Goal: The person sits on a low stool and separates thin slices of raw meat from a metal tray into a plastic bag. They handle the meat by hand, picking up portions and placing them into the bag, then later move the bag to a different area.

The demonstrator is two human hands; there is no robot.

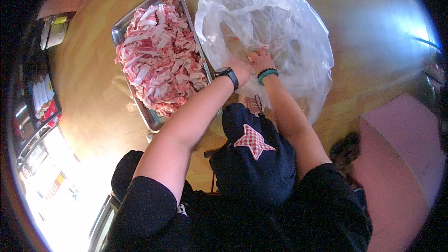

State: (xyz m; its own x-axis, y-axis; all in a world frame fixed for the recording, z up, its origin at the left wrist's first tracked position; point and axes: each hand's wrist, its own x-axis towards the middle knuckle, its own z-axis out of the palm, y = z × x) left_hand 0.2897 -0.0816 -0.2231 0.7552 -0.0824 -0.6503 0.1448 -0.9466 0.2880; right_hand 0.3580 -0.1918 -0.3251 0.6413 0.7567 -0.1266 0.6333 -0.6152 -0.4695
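Note:
A large clear plastic bag (308, 52) lies spread and crumpled on the table before me. Both hands are at its middle, close together. My left hand (239, 71), with a black watch at the wrist, has its fingers bent down and mostly hidden. Just right of it, my right hand (260, 61) wears a black beaded band and a green band, its fingers curled against the plastic. Small pinkish bits show near the fingertips; what either hand grips is unclear. To the left, a metal tray (193, 24) holds a heap of thinly sliced raw meat (159, 56).
The wooden table (94, 73) extends around the tray and bag. A pink panel or box (395, 147) stands at the right. A shelf at the left bears packaged goods (42, 92). A small dark red labelled item (252, 104) lies near the bag's front edge.

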